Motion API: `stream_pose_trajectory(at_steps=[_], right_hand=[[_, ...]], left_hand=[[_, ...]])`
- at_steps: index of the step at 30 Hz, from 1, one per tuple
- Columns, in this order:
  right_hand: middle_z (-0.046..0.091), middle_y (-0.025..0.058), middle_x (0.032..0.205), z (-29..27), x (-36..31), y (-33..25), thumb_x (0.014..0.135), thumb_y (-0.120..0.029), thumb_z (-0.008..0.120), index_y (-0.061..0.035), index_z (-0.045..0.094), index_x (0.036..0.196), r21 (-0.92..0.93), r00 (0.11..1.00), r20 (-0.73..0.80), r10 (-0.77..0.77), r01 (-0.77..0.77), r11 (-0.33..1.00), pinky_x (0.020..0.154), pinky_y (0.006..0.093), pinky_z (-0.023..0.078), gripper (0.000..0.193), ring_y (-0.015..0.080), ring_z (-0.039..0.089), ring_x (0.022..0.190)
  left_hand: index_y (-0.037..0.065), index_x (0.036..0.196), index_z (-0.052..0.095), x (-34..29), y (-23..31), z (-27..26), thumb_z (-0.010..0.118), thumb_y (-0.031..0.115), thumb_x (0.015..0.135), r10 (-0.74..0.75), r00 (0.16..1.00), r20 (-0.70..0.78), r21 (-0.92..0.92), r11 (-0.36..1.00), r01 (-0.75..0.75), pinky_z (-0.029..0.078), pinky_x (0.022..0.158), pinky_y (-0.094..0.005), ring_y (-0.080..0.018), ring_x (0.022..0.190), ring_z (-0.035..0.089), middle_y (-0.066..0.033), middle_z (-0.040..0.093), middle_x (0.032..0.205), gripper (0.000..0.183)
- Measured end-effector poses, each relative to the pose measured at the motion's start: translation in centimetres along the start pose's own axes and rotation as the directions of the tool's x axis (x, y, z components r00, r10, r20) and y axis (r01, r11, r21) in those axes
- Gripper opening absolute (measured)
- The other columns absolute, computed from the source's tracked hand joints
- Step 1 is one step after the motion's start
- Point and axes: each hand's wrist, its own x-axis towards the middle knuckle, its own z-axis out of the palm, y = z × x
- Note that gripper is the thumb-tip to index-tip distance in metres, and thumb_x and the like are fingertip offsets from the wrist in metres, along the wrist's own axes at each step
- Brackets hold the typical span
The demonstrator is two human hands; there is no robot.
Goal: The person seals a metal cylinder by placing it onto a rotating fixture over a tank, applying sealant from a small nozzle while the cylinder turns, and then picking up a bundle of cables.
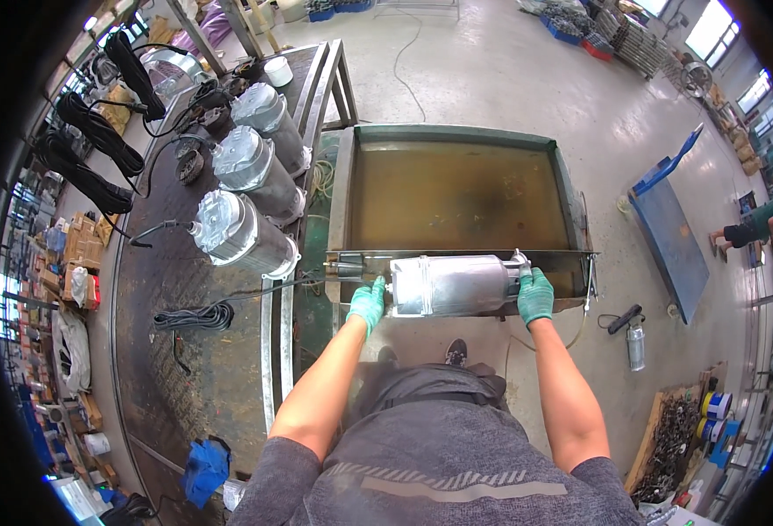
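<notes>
A silver cylindrical pump motor (456,285) lies sideways between my hands, over the near edge of a water tank (344,188). My left hand (369,305), in a green glove, is closed at its left end, beside the black cable. Gripping the right end, by the metal fittings, is my right hand (535,296), also gloved in green. Murky brown water (461,193) fills the tank beyond the motor. From the motor's left end a black cable runs to a coil (195,316) on the workbench. The fingertips of both hands are partly hidden behind the motor.
Three similar silver motors (244,237) stand on the dark workbench (202,386) at left, with black cable bundles (97,131) beyond them. A blue platform cart (674,241) is on the floor at right. Further right, a person (755,223) is partly visible. Metal parts fill a wooden crate (676,438).
</notes>
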Motion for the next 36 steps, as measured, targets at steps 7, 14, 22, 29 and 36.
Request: stream_pose_trajectory(at_steps=[7,14,22,29,36], right_hand=[[0.068,0.0292,0.095,0.5,1.6,0.7,0.107,-0.047,0.047,-0.0043,0.061,0.097,-0.131,1.0,0.018,-0.008,0.011,0.991,0.078,0.0601,0.048,0.046,0.0518,0.063,0.092],[0.069,0.0277,0.1,-0.2,2.0,-0.9,0.107,-0.048,0.046,-0.0051,0.06,0.101,-0.217,0.998,0.066,0.016,-0.001,0.976,0.082,0.0594,0.05,0.046,0.0499,0.064,0.096],[0.071,0.0256,0.103,-0.6,2.1,-2.0,0.106,-0.048,0.045,-0.005,0.062,0.102,-0.281,0.994,0.098,0.057,-0.027,0.959,0.086,0.0579,0.052,0.047,0.0474,0.067,0.099],[0.071,0.0261,0.102,-0.4,0.4,-1.3,0.106,-0.048,0.045,-0.0052,0.062,0.101,-0.243,0.995,0.075,0.063,-0.043,0.969,0.084,0.058,0.052,0.047,0.0477,0.067,0.097],[0.072,0.0251,0.105,-0.3,0.3,-1.8,0.105,-0.046,0.046,-0.0057,0.064,0.104,-0.238,0.992,0.106,0.068,-0.041,0.97,0.087,0.0563,0.053,0.044,0.0464,0.068,0.1]], left_hand=[[0.0,0.104,0.075,-2.5,-1.8,-1.2,0.062,0.034,0.097,0.26,0.909,0.326,0.171,0.93,-0.327,0.055,0.078,-0.0396,-0.0294,0.084,0.069,-0.0158,0.075,0.093,0.037],[0.009,0.12,0.073,-5.6,-1.1,0.3,0.066,0.039,0.097,0.389,0.787,0.48,0.342,0.743,-0.576,0.055,0.089,-0.0445,-0.0413,0.101,0.069,-0.022,0.073,0.109,0.038],[0.018,0.151,0.049,-6.8,0.6,4.3,0.054,0.042,0.102,0.349,0.729,0.589,0.476,0.578,-0.662,0.05,0.101,-0.0488,-0.0401,0.116,0.065,-0.0214,0.068,0.129,0.055],[0.013,0.139,0.061,-6.8,1.7,4.3,0.053,0.044,0.101,0.29,0.799,0.526,0.594,0.547,-0.59,0.051,0.099,-0.0484,-0.0383,0.115,0.066,-0.0192,0.068,0.128,0.049],[0.01,0.125,0.07,-7.2,-0.8,1.3,0.065,0.045,0.096,0.427,0.767,0.48,0.359,0.702,-0.615,0.055,0.091,-0.0443,-0.0369,0.098,0.071,-0.0217,0.073,0.113,0.045]])
